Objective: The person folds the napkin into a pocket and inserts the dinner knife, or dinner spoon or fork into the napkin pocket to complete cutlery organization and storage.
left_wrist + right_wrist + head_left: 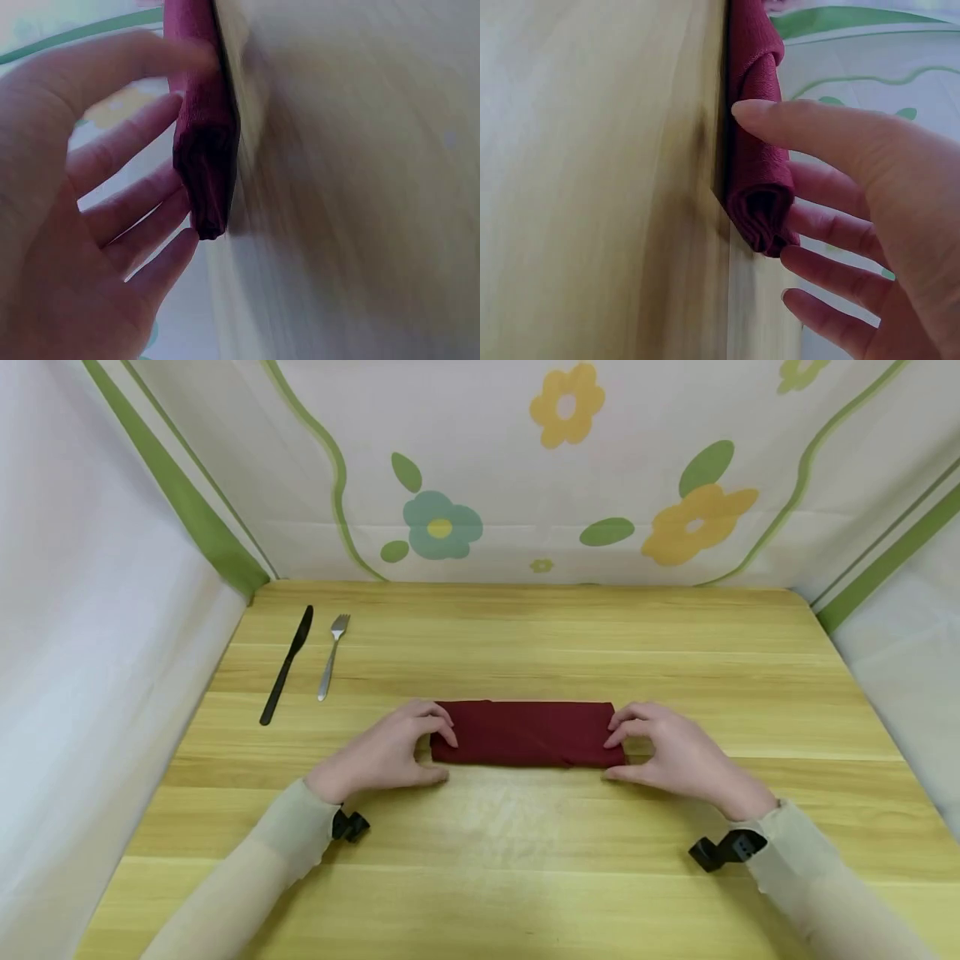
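Observation:
A dark red cloth (528,735), folded into a long flat roll, lies across the middle of the table. Its layered ends show in the left wrist view and the right wrist view. At the roll's left end, my left hand (393,747) has relaxed, spread fingers; the fingertips lie over the top and the thumb is by the front corner. My right hand (671,752) mirrors it at the right end, fingertips at the top edge and thumb low at the front corner. Neither hand pinches the cloth between thumb and fingers.
On the wooden table (525,877), a black knife (287,664) and a silver fork (333,657) lie at the back left, side by side. A white curtain with printed flowers (442,525) hangs behind the table, and white fabric (97,635) flanks it.

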Demonstrator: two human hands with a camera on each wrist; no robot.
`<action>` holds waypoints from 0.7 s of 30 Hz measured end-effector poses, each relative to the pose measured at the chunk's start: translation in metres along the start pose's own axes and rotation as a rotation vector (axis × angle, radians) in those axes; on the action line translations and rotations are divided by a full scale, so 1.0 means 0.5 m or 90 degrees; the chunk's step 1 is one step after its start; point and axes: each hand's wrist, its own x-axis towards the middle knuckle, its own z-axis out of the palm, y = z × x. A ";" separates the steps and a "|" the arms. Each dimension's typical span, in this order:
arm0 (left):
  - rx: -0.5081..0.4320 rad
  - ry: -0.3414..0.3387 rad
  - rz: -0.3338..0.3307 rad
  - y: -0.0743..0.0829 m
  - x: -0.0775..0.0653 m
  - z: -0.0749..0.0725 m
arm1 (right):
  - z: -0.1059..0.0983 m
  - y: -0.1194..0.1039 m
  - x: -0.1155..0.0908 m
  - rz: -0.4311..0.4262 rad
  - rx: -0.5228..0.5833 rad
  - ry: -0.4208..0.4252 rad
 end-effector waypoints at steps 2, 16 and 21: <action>-0.006 0.011 -0.009 0.001 0.005 0.002 | 0.001 -0.002 0.001 0.003 0.008 0.010; 0.025 0.027 -0.035 -0.009 0.027 0.008 | 0.010 0.000 0.025 0.028 0.002 -0.034; 0.055 0.017 -0.008 0.016 0.011 0.025 | -0.003 0.028 0.064 0.022 -0.008 -0.037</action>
